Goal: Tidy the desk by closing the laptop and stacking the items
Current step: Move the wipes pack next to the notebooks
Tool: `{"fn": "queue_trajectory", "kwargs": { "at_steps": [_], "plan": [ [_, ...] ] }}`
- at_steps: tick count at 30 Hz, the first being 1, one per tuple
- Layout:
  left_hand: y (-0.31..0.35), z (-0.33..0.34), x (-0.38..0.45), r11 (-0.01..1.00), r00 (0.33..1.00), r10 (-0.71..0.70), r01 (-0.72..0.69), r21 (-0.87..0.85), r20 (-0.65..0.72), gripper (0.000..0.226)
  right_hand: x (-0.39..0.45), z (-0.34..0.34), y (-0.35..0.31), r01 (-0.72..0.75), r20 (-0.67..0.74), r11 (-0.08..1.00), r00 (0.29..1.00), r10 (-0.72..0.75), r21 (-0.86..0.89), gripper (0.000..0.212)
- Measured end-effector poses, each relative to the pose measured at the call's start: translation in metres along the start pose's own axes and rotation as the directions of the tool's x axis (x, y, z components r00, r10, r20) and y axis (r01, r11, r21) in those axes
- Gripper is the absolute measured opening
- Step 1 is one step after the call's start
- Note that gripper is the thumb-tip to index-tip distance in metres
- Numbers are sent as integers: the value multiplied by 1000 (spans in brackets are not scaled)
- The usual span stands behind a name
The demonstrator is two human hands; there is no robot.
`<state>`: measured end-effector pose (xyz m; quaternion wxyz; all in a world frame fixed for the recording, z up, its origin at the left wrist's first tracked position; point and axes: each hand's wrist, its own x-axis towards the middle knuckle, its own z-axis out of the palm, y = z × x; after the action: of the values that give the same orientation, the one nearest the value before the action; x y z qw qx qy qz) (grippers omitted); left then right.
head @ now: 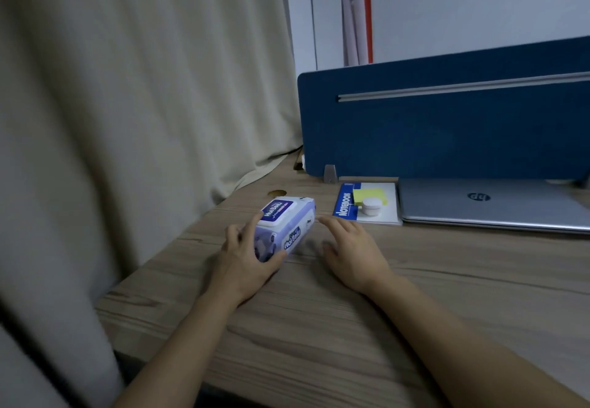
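Gripping a pack of wipes [285, 226] with the left hand [244, 256], apparently for stacking, right hand [352, 249] hovering open just beside it; laptop [491, 204] lying closed on the tabletop [319, 327], notebook [367, 204] carrying sticky notes [370, 196] and a small jar [371, 206].

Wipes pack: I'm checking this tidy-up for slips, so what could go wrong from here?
The left hand grips the wipes pack by one end only, while the right hand hovers open beside it; the soft pack may sag or slip. If it goes onto the notebook, the small white jar and yellow sticky notes already there could get knocked off.
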<state>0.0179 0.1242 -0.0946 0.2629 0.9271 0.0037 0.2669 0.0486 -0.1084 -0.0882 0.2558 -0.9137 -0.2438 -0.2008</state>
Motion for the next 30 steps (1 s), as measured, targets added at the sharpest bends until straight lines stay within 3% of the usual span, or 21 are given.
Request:
{"fn": "queue_trajectory", "kwargs": {
  "at_steps": [4,7,11,20,25,30],
  "plan": [
    [16,11,-4,995,984,87,-78,-63,153,94,-9,-12,19,-26,25,1000,999,26,8,56],
    [26,19,-1,980,953,180,-152,-128,243,95,-10,-14,24,-44,73,991,997,35,127,62],
    [28,30,8,971,957,201,-166,-174,211,93,2,-7,22,-77,136,971,990,47,226,73],
    [6,42,23,975,988,137,-123,-186,67,86,39,9,29,28,209,985,976,-63,168,74],
    [-4,47,39,976,992,118,-106,-190,54,84,57,19,33,45,194,994,979,-63,95,68],
    [-7,64,67,979,991,110,-95,-179,76,85,66,23,41,12,65,999,998,-8,-50,60]
  ]
}}
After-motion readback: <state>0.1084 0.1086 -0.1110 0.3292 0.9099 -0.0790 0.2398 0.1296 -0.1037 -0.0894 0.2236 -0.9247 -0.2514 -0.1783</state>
